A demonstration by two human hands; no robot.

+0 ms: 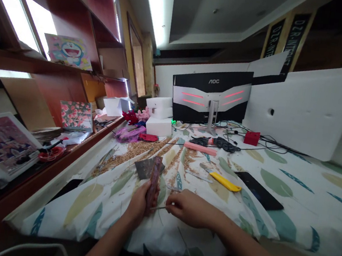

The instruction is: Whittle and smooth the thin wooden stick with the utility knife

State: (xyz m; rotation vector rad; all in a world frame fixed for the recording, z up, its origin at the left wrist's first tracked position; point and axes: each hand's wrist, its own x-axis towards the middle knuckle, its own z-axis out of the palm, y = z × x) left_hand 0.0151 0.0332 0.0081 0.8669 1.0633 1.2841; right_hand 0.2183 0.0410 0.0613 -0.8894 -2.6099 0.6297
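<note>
My left hand (139,204) is wrapped round a long reddish-brown stick-like piece (154,176), holding it upright over the leaf-patterned tablecloth (277,189). My right hand (190,208) is closed in a pinch on a thin pale sliver (160,207) whose tip touches the lower part of the piece. A dark grey flat sheet (143,167) lies just behind the piece. Light wood shavings (132,151) are strewn across the cloth beyond my hands.
A yellow utility knife (225,182) and a black phone (259,191) lie right of my hands. A pink bar (200,148), white boxes (158,126), a monitor back (210,95) and cables stand farther off. Shelves with pictures (0,142) line the left.
</note>
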